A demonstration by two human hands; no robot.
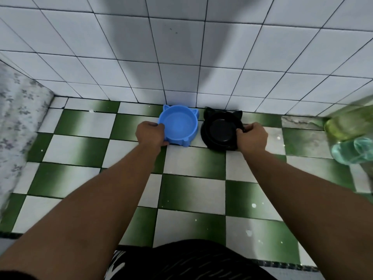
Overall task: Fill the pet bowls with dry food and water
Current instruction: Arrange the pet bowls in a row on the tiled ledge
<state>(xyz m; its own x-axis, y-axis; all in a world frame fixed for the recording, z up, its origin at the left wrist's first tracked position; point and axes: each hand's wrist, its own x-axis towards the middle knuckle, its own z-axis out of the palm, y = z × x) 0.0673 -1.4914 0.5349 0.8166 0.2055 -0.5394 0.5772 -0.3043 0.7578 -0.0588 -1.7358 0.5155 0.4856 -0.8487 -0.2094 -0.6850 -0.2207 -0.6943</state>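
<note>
Nearest us, dark shorts (191, 259) and our 2 forearms reach over the green-and-white floor (193, 190). Our left hand (150, 133) grips the left rim of the blue bowl (178, 125); our right hand (252, 137) pinches the right rim of the black bowl (221, 131). Both bowls sit side by side on the floor, empty, against the white tiled wall (181, 57). Blurred bottles (352, 136) stand far right.
</note>
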